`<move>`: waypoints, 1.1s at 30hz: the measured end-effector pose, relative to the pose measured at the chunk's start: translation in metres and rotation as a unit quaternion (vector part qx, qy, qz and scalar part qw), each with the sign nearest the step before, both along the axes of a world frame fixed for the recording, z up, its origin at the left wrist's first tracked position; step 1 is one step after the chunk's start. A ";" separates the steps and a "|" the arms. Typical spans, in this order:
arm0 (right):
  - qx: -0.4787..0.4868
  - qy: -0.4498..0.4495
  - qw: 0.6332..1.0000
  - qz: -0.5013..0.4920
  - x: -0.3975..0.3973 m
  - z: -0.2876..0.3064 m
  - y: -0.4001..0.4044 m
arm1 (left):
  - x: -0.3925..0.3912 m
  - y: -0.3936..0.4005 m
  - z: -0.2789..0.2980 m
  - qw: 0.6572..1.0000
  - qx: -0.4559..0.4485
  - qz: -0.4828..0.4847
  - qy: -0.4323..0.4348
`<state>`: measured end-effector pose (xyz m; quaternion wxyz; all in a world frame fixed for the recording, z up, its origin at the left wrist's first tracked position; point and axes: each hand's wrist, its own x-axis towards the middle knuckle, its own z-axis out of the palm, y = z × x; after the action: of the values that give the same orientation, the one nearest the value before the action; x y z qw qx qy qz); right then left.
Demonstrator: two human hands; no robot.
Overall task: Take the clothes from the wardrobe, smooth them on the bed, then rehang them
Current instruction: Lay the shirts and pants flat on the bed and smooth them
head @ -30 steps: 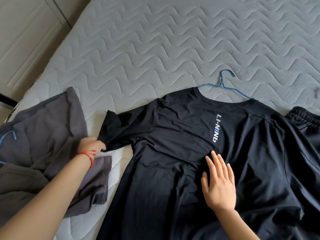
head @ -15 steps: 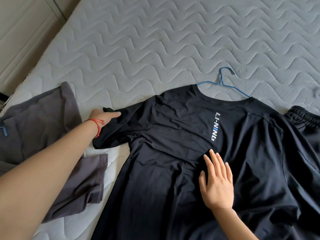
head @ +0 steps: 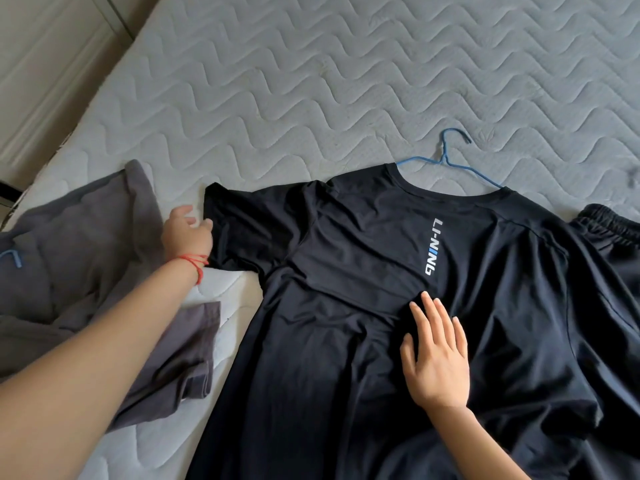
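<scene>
A black T-shirt (head: 346,271) with a white and blue logo lies spread on the quilted grey mattress (head: 311,81). A blue wire hanger (head: 446,157) sticks out of its collar. My left hand (head: 187,233), a red string on its wrist, rests at the hem of the shirt's left sleeve, which lies stretched out sideways. Its fingers are loosely bent and the thumb touches the hem. My right hand (head: 436,355) lies flat on the middle of the shirt, fingers straight and pointing towards the logo.
A grey garment (head: 86,254) lies crumpled at the left edge of the bed, with a bit of blue hanger (head: 14,258) showing. A black garment with an elastic waistband (head: 609,223) lies at the right. Pale panelled doors (head: 52,64) stand beyond the mattress's left edge.
My left hand has drawn the bunched sleeve outward and upward, so it lies flatter, and has loosened its hold. My right hand has stayed pressed on the shirt.
</scene>
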<state>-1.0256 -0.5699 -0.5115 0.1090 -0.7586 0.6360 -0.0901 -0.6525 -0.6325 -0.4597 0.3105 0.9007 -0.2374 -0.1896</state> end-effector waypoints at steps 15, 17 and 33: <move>0.068 0.053 0.987 -0.134 -0.066 0.019 0.142 | -0.131 0.189 0.000 0.980 0.120 -0.161 0.001; 0.072 0.055 0.983 -0.161 -0.079 0.022 0.170 | -0.130 0.197 0.002 0.982 0.141 -0.121 0.042; 0.244 -0.235 0.762 -0.552 -0.093 0.083 0.245 | -0.131 0.317 0.000 0.951 0.193 -0.160 0.183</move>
<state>-1.1184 -0.3253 -0.4282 0.3675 -0.1798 0.8998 -0.1518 -0.7834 -0.3155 -0.4597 0.1343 0.8435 -0.2766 -0.4404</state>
